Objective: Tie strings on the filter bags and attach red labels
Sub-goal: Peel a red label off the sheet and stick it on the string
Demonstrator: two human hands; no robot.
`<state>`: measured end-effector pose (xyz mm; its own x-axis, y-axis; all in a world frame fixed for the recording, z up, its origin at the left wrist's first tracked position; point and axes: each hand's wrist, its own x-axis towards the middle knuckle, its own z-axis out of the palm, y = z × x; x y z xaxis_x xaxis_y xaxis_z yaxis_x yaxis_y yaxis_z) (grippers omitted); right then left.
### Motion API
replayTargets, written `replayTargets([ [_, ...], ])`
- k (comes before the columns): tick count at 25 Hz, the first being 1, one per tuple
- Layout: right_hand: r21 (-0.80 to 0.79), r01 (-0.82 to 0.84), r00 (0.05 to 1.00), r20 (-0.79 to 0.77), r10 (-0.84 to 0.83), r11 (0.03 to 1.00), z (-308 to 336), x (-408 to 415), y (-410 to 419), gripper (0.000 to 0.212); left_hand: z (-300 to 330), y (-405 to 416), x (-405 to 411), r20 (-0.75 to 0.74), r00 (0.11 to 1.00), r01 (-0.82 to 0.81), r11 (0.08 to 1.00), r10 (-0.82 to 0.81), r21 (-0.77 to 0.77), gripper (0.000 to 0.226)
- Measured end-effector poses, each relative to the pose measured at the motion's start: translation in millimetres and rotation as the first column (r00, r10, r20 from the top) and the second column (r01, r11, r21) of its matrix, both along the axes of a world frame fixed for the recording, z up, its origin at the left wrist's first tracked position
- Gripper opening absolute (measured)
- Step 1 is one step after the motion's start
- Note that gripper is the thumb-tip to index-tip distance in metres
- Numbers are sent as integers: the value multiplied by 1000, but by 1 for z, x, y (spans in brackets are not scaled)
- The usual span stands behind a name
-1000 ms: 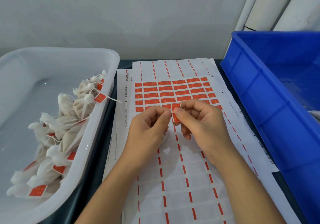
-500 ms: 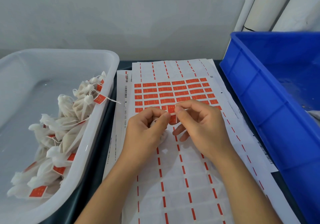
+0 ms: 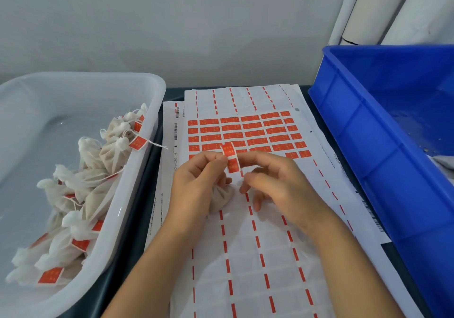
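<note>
The left hand [image 3: 196, 182] pinches a red label [image 3: 232, 159] between thumb and forefinger, the pinch falling on the white band across the label's middle, so that one red half stands above the fingertips and the other hangs below them. The lower fingers of the same hand curl round a small filter bag [image 3: 221, 198], which sits just under the pinch, bunched against the palm and resting on the label sheet [image 3: 248, 256]. The right hand [image 3: 280, 187] is immediately to the right of the pinch, its fingers loosely curled and parted; its forefinger reaches to the label's right edge, and whether it actually touches the label cannot be told. No string can be made out at the pinch. Just beyond the pinch lie the rows of unpeeled red labels [image 3: 245, 131] on the sheet, while on the near side of it the sheet shows only peeled blanks with thin red strips between them. More sheets are stacked beneath, on a dark tabletop [image 3: 127, 263]. Well to the left of the pinch a translucent white tub [image 3: 157, 89] holds a heap of finished filter bags [image 3: 81, 195], tied and carrying red tags. Well to the right stands a blue crate [image 3: 368, 146], and beyond it white rolls [image 3: 383, 6] lean against the pale wall [image 3: 172, 23].
</note>
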<state>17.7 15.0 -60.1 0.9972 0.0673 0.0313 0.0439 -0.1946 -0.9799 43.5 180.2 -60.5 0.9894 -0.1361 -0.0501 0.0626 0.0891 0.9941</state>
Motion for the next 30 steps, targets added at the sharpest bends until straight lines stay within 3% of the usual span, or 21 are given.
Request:
replayTargets([
  [3, -108, 15, 1000, 28, -12, 994, -2, 0, 4, 20, 0, 1, 1, -7, 1000, 15, 998, -16, -64, 23],
  [8, -95, 135, 985, 122, -123, 986, 0, 0, 1, 8, 0, -1, 2, 10, 1000, -9, 1000, 9, -22, 17],
  [12, -16, 181, 970, 169, -176, 983, 2, -1, 0, 10, -1, -3, 1, 22, 999, -32, 999, 32, -3, 15],
  [30, 43, 190, 975, 107, -193, 981, -1, 2, 2, 13, -3, -4, 0, 110, 994, 3, 1000, -6, 27, 18],
])
